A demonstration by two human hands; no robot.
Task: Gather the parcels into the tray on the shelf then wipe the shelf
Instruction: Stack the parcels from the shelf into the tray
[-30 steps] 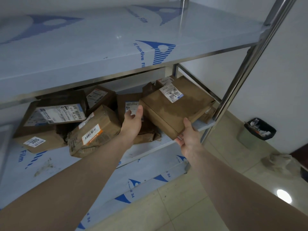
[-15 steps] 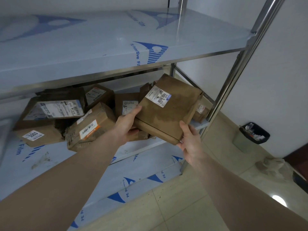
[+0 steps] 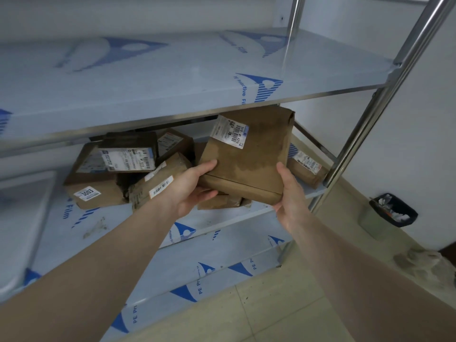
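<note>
Both arms reach forward and up toward the middle shelf [image 3: 222, 225], bare forearms stretched out from the bottom corners of the view. The left hand [image 3: 191, 187] cups the near left corner of a brown parcel [image 3: 249, 156], thumb lying on its upper face and fingers curled beneath. The right hand [image 3: 290, 193] clasps the near right corner, thumb up along the side edge and fingers wrapped under. The parcel is lifted clear of the shelf, tilted steeply with its far end raised toward the upper shelf edge, white label [image 3: 229, 132] at the top. Other parcels [image 3: 128, 176] lie heaped at the back of the shelf.
</note>
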